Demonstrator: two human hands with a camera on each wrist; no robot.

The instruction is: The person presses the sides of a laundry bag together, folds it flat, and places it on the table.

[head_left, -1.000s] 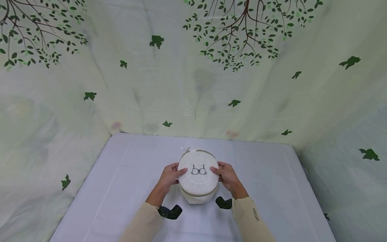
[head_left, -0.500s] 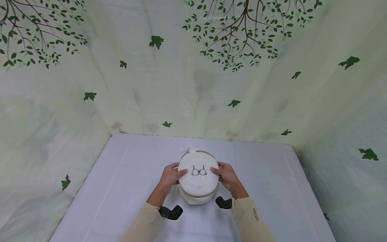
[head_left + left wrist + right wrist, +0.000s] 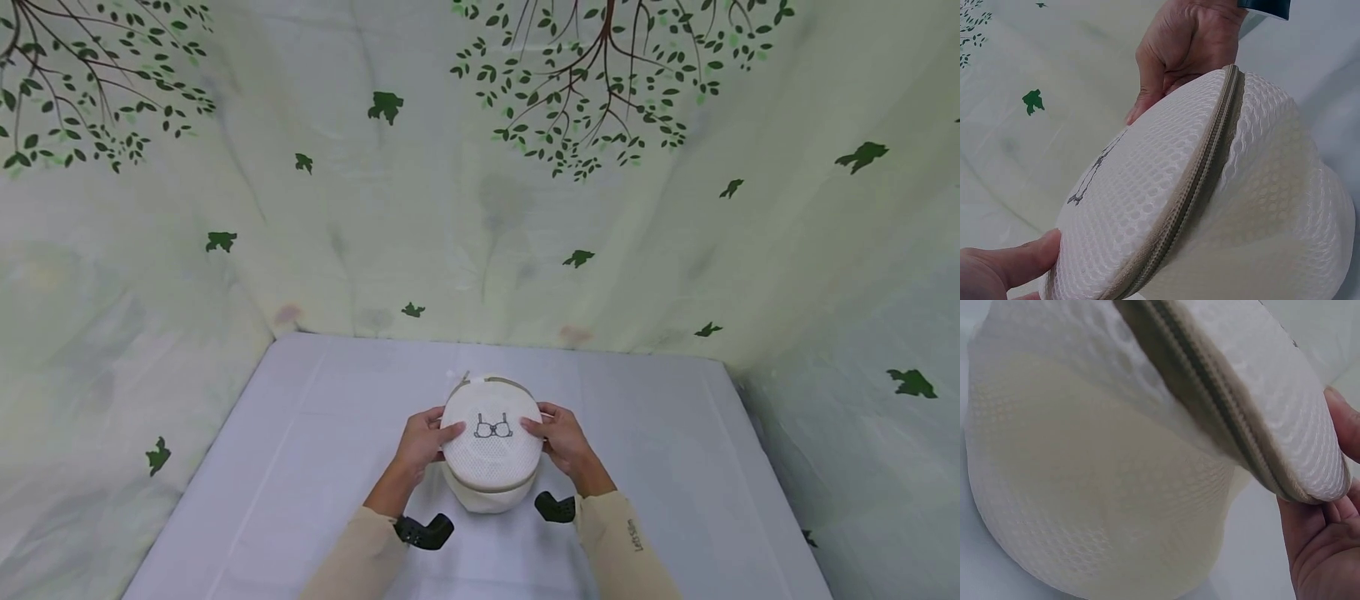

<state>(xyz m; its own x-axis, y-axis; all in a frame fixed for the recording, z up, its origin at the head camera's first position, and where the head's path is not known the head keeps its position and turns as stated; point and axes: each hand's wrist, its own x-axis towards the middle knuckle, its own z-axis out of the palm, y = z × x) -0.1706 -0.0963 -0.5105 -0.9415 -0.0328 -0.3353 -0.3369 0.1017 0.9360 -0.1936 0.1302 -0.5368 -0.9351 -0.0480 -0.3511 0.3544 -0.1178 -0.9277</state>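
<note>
The left hand (image 3: 422, 438) and right hand (image 3: 566, 438) each clamp their grip on opposite edges of a white mesh bag (image 3: 492, 463) (a bra outline (image 3: 492, 429) marks its top), held between them over the tabletop (image 3: 637, 417).

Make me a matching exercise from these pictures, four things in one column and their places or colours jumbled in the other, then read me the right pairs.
Column one:
1. Left hand
2. Zipper
3. Line drawing
4. Right hand

Column two:
A. Dark, on top of the mesh bag
B. Gripping the bag on the person's right
C. Gripping the bag on the person's left
D. Tan-edged, curving around the bag

Right pairs: 1-C, 2-D, 3-A, 4-B.
</note>
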